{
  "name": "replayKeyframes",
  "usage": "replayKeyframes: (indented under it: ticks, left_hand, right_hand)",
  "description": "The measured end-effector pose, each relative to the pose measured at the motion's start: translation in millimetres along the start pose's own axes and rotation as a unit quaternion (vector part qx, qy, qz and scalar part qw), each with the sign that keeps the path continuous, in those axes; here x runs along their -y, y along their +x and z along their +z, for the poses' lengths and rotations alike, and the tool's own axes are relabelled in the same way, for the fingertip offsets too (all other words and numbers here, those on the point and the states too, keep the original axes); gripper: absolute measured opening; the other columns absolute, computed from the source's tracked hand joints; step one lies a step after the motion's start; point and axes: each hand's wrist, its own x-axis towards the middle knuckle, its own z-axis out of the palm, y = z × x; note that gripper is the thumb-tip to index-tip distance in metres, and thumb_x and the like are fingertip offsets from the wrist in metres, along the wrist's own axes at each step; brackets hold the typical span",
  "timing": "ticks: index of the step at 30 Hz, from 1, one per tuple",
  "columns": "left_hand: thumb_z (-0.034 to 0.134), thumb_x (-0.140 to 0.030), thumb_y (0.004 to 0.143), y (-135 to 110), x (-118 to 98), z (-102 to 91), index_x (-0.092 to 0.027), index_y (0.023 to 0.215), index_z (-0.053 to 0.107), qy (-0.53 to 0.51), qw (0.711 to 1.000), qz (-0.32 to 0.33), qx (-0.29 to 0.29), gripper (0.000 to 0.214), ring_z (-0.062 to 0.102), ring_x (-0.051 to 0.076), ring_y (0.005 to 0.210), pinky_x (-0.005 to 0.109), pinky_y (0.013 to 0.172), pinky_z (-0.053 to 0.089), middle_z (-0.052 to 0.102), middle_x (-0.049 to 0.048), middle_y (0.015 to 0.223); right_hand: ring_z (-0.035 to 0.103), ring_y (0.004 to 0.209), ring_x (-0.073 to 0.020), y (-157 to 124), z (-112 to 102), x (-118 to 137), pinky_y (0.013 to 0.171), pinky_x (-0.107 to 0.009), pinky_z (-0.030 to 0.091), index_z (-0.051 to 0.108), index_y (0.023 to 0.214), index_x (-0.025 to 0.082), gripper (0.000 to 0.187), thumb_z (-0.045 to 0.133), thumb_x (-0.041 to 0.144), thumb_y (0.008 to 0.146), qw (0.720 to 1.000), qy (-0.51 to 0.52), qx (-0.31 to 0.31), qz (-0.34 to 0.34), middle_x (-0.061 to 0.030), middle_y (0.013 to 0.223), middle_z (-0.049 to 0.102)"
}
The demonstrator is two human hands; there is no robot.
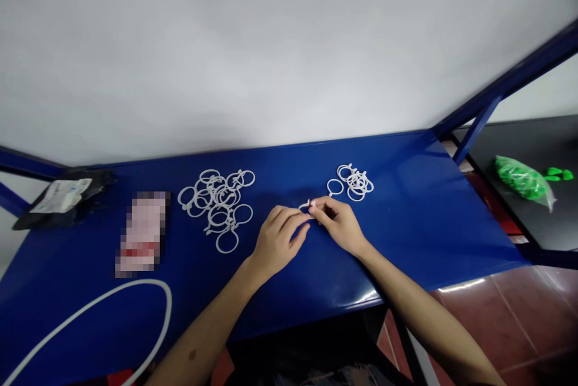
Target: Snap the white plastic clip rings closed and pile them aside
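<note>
A white plastic ring (303, 206), which looks like a curtain ring with a small eyelet, is between my hands above the blue table. My right hand (339, 222) is closed, with thumb and forefinger pinching it near the small white end piece. My left hand (280, 234) reaches in from the other side, fingertips at the ring and covering part of it. Its thumb stands apart from the fingers. To the left lies a larger pile of similar white rings (227, 242), partly overlapping. A smaller group of rings (335, 187) lies just beyond my right hand.
On the blue table (280, 181) are a pixelated pink item (144, 229) and a black package with a white label (63, 195). A white tube or cable (168, 308) loops at the front left. A bag of green pieces (521, 178) sits on a dark surface at right.
</note>
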Motion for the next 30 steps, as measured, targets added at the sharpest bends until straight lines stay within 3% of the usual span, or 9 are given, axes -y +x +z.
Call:
replayKeyframes:
  ticks: [4, 10, 13, 16, 20, 24, 30]
  left_hand:
    - [0.059, -0.020, 0.097, 1.0, 1.2, -1.0, -0.022, 0.116, 0.061, -0.034, 0.995, -0.090, -0.005, 0.019, 0.065, 0.019, 0.095, 0.036, 0.082, 0.057, 0.071, 0.0054, 0.103]
    - [0.060, -0.018, 0.096, 3.0, 3.9, -2.0, -0.023, 0.108, 0.066, -0.036, 0.993, -0.108, -0.017, 0.014, 0.064, 0.018, 0.097, 0.035, 0.085, 0.057, 0.069, 0.0046, 0.103]
    - [0.061, -0.018, 0.096, 3.5, 4.5, -2.1, -0.023, 0.106, 0.066, -0.053, 0.992, -0.109, -0.018, 0.012, 0.066, 0.017, 0.095, 0.034, 0.085, 0.057, 0.072, 0.0033, 0.100]
    - [0.063, -0.020, 0.095, 3.8, 4.0, -2.2, -0.022, 0.103, 0.066, -0.069, 0.990, -0.124, -0.025, 0.009, 0.067, 0.016, 0.086, 0.031, 0.076, 0.057, 0.073, 0.0017, 0.091]
    - [0.064, -0.020, 0.095, 3.9, 2.0, -2.5, -0.022, 0.099, 0.067, -0.081, 0.986, -0.142, -0.031, 0.006, 0.067, 0.015, 0.081, 0.029, 0.072, 0.057, 0.074, 0.0010, 0.088]
    - [0.062, -0.019, 0.095, 1.7, 0.6, -1.1, -0.022, 0.098, 0.066, -0.073, 0.988, -0.131, -0.026, 0.006, 0.067, 0.015, 0.079, 0.029, 0.073, 0.056, 0.073, 0.0008, 0.086]
    - [0.050, -0.012, 0.099, -1.0, -3.8, 2.2, -0.021, 0.090, 0.062, 0.029, 0.998, -0.044, -0.023, 0.018, 0.063, 0.015, 0.066, 0.032, 0.066, 0.049, 0.072, -0.0001, 0.077]
  right_hand:
    - [0.059, 0.067, -0.0140, -0.8, -1.6, 1.8, 0.064, -0.027, 0.047, 0.073, 0.093, 0.021, 0.025, 0.067, 0.045, 0.092, 0.998, -0.033, 0.022, -0.058, -0.0017, 0.078, 0.067]
    - [0.065, 0.077, -0.0156, -0.9, -4.4, 5.7, 0.072, -0.029, 0.051, 0.076, 0.097, 0.022, 0.021, 0.065, 0.041, 0.095, 0.993, -0.044, 0.048, -0.102, -0.0035, 0.087, 0.071]
    - [0.065, 0.072, -0.0143, -2.5, -3.8, 6.2, 0.070, -0.029, 0.052, 0.074, 0.098, 0.022, 0.021, 0.063, 0.040, 0.096, 0.994, -0.038, 0.056, -0.089, -0.0021, 0.082, 0.069]
    - [0.067, 0.066, -0.0139, -4.6, -1.9, 5.0, 0.067, -0.028, 0.053, 0.067, 0.106, 0.021, 0.022, 0.063, 0.041, 0.097, 0.998, 0.012, 0.042, -0.034, 0.0003, 0.074, 0.069]
    - [0.068, 0.066, -0.0144, -5.0, -1.9, 5.4, 0.065, -0.028, 0.054, 0.065, 0.096, 0.020, 0.022, 0.064, 0.042, 0.096, 0.999, 0.020, 0.040, -0.025, -0.0011, 0.075, 0.070]
    - [0.065, 0.070, -0.0148, -4.5, -4.3, 9.0, 0.067, -0.029, 0.052, 0.069, 0.090, 0.020, 0.020, 0.062, 0.036, 0.097, 0.993, -0.047, 0.038, -0.103, -0.0028, 0.079, 0.070]
    - [0.066, 0.075, -0.0156, -7.6, -5.8, 11.1, 0.068, -0.030, 0.053, 0.069, 0.091, 0.021, 0.019, 0.056, 0.029, 0.101, 0.980, -0.074, 0.072, -0.169, -0.0041, 0.084, 0.069]
